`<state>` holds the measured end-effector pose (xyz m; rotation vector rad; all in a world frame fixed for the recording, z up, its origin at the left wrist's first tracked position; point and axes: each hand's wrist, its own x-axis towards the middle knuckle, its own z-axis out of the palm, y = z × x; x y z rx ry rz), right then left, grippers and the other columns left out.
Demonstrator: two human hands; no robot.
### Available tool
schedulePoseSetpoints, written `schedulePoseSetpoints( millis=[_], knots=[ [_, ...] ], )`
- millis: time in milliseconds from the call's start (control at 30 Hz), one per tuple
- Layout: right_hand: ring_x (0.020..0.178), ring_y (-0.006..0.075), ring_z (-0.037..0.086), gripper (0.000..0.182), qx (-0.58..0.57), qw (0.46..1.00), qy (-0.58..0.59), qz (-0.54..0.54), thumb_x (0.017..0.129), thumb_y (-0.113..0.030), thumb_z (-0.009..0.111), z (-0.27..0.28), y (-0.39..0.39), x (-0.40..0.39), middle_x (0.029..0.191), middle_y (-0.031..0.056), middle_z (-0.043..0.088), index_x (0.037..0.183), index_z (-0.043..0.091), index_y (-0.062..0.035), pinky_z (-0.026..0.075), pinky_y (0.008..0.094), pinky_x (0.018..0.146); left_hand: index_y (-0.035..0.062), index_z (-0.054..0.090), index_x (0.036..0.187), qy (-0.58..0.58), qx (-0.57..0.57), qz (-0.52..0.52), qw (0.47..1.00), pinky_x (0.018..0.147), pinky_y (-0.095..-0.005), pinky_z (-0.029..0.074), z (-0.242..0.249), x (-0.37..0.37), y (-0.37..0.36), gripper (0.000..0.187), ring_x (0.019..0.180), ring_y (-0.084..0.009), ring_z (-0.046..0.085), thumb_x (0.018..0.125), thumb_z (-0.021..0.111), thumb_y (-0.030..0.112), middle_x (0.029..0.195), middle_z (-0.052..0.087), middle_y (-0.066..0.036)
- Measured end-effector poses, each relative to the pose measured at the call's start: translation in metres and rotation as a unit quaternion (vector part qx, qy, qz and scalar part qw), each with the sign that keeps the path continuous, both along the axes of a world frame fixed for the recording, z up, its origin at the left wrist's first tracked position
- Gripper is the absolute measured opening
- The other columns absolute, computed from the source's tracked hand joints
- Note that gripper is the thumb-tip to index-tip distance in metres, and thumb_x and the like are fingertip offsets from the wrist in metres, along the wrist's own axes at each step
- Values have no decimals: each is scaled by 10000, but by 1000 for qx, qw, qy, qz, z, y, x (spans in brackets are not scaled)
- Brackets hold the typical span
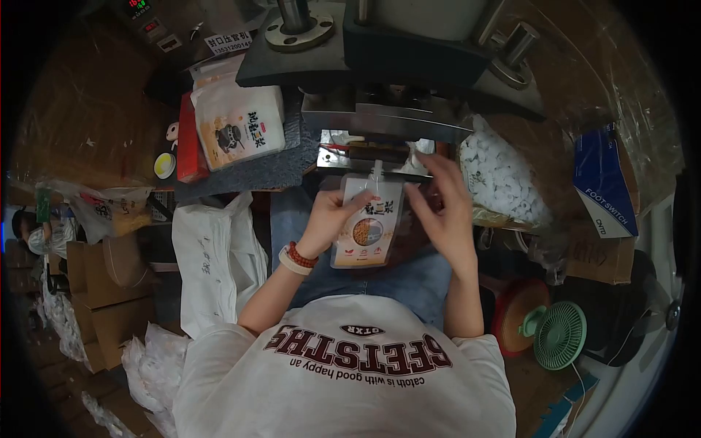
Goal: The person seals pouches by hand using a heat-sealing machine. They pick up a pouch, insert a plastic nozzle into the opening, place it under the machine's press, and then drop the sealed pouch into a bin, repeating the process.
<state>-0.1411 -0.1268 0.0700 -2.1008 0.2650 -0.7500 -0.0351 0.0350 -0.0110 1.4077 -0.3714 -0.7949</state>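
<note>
My left hand (330,217), with bead bracelets at the wrist, grips the left edge of a white spouted pouch (367,226) printed with an orange round picture. The pouch is upright over my lap, its spout pointing at the metal jaw of the sealing machine (387,120). My right hand (447,212) hovers by the pouch's right edge with fingers spread, its fingertips near the jaw; it holds nothing.
A stack of printed pouches (237,125) lies on a dark tray left of the machine. A clear bag of white caps (502,179) sits at right, with a blue foot-switch box (603,182) and a green fan (559,336). White bag (212,255) and cardboard boxes (109,292) at left.
</note>
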Motion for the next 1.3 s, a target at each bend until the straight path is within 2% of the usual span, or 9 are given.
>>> schedulePoseSetpoints(
  millis=[200,267,500,567,633,700,800,967,1300],
  knots=[
    [723,233,602,196,-48,983,54,-171,859,-96,623,3,-57,-13,1066,118,619,1044,637,-33,479,319,613,-78,651,971,141,-67,35,987,639,-259,548,15,32,-32,275,750,-141,672,884,663,182,904,690,-120],
    [800,301,622,193,-326,902,135,-248,844,-100,616,-33,-81,-10,1045,133,610,1018,645,-21,496,400,668,-76,646,975,171,-78,38,981,655,-269,555,15,35,-35,265,759,-150,675,880,665,171,906,686,-124],
    [840,381,595,209,-220,938,209,-171,833,-47,591,-56,-91,-7,1012,171,589,1036,609,-4,477,434,718,-42,615,1078,147,-19,8,989,723,-268,537,17,48,-32,325,812,-148,664,872,673,203,978,678,-105],
    [853,390,592,211,-192,951,190,-149,830,-26,578,-57,-93,-9,1001,170,590,1039,594,-4,477,433,714,-13,633,1095,-65,149,-23,986,747,-287,522,38,63,-6,358,879,-195,662,874,662,267,1024,676,-116],
    [839,399,593,241,-203,946,206,-144,806,-23,587,-54,-96,-7,986,167,587,1046,588,-12,486,445,713,78,563,1262,-418,239,162,861,962,-426,426,16,91,30,510,1148,-294,555,860,651,381,1259,574,-142],
    [825,409,594,273,-213,941,224,-140,781,-20,596,-51,-93,-6,972,164,584,1054,581,-20,495,457,712,122,440,1382,-618,485,162,596,1083,-557,217,6,99,64,687,1353,-321,330,841,616,507,1444,393,-122],
    [850,317,648,249,-201,925,226,-227,827,-16,587,-43,-86,0,988,141,613,1076,571,-18,514,393,706,211,375,1420,-600,418,-3,682,1104,-574,157,-3,82,106,746,1391,-288,271,801,627,541,1498,316,-55],
    [974,192,639,275,232,964,-120,-49,946,-65,540,-2,-38,-11,1070,114,606,1201,499,31,505,318,847,103,701,1026,-554,251,112,786,797,-328,533,8,52,114,441,946,-255,670,647,563,-75,968,707,-57],
    [1111,273,607,278,-57,959,-121,249,792,54,621,-2,26,7,1077,119,665,1064,622,-4,328,510,1062,34,695,982,-562,32,29,826,799,-313,534,60,5,58,389,957,-262,671,632,559,-67,981,701,-90]
  ],
)
